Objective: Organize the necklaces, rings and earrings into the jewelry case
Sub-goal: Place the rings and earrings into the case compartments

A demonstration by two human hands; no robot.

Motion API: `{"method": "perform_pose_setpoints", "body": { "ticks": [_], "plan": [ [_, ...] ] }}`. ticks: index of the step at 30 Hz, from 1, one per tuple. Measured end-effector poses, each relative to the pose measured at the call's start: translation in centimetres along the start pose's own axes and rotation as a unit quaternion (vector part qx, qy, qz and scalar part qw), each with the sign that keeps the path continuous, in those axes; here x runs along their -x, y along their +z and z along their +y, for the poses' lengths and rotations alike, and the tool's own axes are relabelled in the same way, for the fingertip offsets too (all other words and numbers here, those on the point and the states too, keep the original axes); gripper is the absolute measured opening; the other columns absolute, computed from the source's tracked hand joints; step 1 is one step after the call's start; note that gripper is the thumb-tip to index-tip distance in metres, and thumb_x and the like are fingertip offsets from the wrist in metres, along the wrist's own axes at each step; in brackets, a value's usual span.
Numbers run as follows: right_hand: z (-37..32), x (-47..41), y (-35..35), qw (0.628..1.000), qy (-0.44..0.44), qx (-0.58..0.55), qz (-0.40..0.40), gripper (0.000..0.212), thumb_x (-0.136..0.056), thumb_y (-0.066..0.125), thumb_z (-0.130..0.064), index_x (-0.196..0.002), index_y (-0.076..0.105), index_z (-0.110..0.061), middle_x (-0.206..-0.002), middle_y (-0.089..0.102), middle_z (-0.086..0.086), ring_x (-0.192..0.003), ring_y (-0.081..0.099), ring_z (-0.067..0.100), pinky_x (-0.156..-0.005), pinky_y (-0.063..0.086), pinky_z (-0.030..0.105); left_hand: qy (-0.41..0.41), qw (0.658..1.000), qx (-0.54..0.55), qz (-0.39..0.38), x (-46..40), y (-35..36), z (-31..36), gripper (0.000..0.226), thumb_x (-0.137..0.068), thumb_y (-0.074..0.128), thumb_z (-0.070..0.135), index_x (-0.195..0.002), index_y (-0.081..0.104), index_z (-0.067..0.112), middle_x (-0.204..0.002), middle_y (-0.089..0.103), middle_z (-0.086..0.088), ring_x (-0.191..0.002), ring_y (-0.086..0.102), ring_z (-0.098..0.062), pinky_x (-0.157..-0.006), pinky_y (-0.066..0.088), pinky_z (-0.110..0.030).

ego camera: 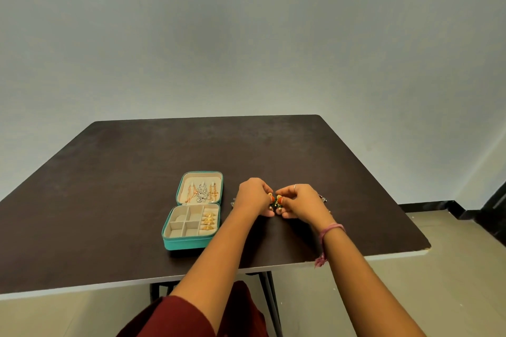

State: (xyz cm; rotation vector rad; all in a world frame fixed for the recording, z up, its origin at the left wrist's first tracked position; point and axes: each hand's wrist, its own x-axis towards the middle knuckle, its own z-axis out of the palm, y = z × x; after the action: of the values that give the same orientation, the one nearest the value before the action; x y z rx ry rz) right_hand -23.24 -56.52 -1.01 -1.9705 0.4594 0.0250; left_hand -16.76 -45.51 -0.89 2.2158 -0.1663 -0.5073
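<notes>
On the dark desk (137, 159), right of the open jewelry case (193, 210), the left hand (253, 195) and right hand (299, 200) pinch small earrings (277, 202) together. Necklaces and rings look already stowed, so earrings seem the step in hand. Next they need carrying left into an empty compartment.

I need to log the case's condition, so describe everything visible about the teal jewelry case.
The teal jewelry case lies unzipped and open flat on the dark table, left of both hands, which do not touch it. Its shell looks like teal faux leather, lined in cream fabric. The far half, the lid, holds necklaces hung from hooks. The near half is split into small square compartments, which look empty, and a ring roll on its right holding gold rings.
</notes>
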Motion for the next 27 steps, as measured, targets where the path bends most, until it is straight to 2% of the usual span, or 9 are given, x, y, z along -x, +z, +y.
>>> {"method": "perform_pose_setpoints", "body": {
  "ticks": [5,7,11,14,16,19,24,25,27],
  "plan": [
    [-0.7,-1.2,-0.4,0.999,0.041,0.029,-0.013,0.017,-0.095,0.053,-0.008,-0.108,0.063,-0.01,-0.083,0.067,0.007,-0.067,0.064,0.01,-0.059,0.056,0.021,-0.007,0.996,-0.092,0.0,-1.4,-0.1,0.8,0.028,-0.076,0.076,0.006,-0.102,0.069,0.016,-0.099,0.072,-0.008,-0.089,0.071,-0.023,-0.083,0.057,-0.035],
    [-1.0,-1.5,-0.6,0.997,0.053,0.052,-0.023,0.012,-0.095,0.054,-0.01,-0.102,0.063,-0.015,-0.084,0.068,0.006,-0.071,0.065,0.011,-0.062,0.057,0.024,-0.015,0.991,-0.129,-0.009,-1.5,-0.2,1.1,0.03,-0.076,0.076,0.01,-0.105,0.068,0.014,-0.097,0.072,-0.008,-0.089,0.071,-0.022,-0.084,0.057,-0.035],
    [-1.2,-2.1,-0.8,0.994,0.07,0.068,-0.04,0.011,-0.095,0.055,-0.013,-0.098,0.065,-0.016,-0.088,0.069,0.006,-0.067,0.065,0.009,-0.057,0.055,0.022,-0.02,0.977,-0.208,-0.035,-1.5,-0.5,1.9,0.039,-0.073,0.08,0.021,-0.11,0.067,0.017,-0.1,0.072,-0.003,-0.093,0.069,-0.017,-0.087,0.054,-0.032],
    [-1.1,-2.6,-0.7,0.995,0.082,0.044,-0.048,0.01,-0.093,0.058,-0.011,-0.093,0.066,-0.017,-0.092,0.07,0.008,-0.076,0.069,0.016,-0.071,0.059,0.029,-0.031,0.97,-0.236,-0.051,-1.6,-0.6,2.4,0.043,-0.075,0.08,0.024,-0.115,0.066,0.019,-0.103,0.072,-0.001,-0.095,0.068,-0.014,-0.089,0.053,-0.03],
    [-1.1,-2.8,-0.7,0.994,0.088,0.033,-0.056,0.011,-0.092,0.059,-0.008,-0.093,0.066,-0.016,-0.088,0.069,0.006,-0.081,0.07,0.018,-0.078,0.058,0.032,-0.032,0.968,-0.243,-0.053,-1.6,-0.8,2.6,0.046,-0.076,0.078,0.027,-0.119,0.063,0.019,-0.109,0.07,-0.001,-0.099,0.067,-0.014,-0.092,0.052,-0.03],
    [-1.2,-2.9,-0.7,0.993,0.098,0.025,-0.061,0.014,-0.092,0.058,-0.007,-0.102,0.065,-0.014,-0.086,0.067,0.005,-0.075,0.068,0.015,-0.076,0.059,0.03,-0.024,0.964,-0.258,-0.055,-1.7,-0.9,2.6,0.048,-0.078,0.078,0.028,-0.122,0.062,0.019,-0.113,0.068,-0.001,-0.103,0.065,-0.015,-0.094,0.051,-0.031],
    [-1.6,-3.0,-0.8,0.99,0.1,0.061,-0.075,0.016,-0.094,0.057,-0.011,-0.107,0.059,-0.021,-0.095,0.069,0.01,-0.071,0.068,0.014,-0.074,0.06,0.032,0.003,0.971,-0.23,-0.059,-1.7,-1.0,2.3,0.046,-0.08,0.076,0.026,-0.123,0.062,0.018,-0.112,0.068,-0.003,-0.102,0.066,-0.016,-0.093,0.052,-0.031],
    [-1.6,-3.0,-0.9,0.99,0.096,0.067,-0.08,0.019,-0.094,0.057,-0.012,-0.11,0.059,-0.021,-0.093,0.069,0.009,-0.07,0.068,0.014,-0.072,0.06,0.032,0.017,0.974,-0.219,-0.056,-1.9,-1.2,2.0,0.041,-0.081,0.074,0.022,-0.121,0.063,0.016,-0.11,0.069,-0.004,-0.1,0.067,-0.017,-0.09,0.053,-0.03],
    [-1.6,-3.1,-1.3,0.99,0.083,0.073,-0.084,0.022,-0.094,0.057,-0.012,-0.114,0.058,-0.021,-0.092,0.069,0.009,-0.072,0.07,0.017,-0.074,0.06,0.034,0.048,0.984,-0.167,-0.033,-2.2,-1.6,1.7,0.026,-0.086,0.066,0.008,-0.112,0.067,0.006,-0.102,0.071,-0.01,-0.085,0.069,-0.02,-0.073,0.058,-0.024]
  ]
}}
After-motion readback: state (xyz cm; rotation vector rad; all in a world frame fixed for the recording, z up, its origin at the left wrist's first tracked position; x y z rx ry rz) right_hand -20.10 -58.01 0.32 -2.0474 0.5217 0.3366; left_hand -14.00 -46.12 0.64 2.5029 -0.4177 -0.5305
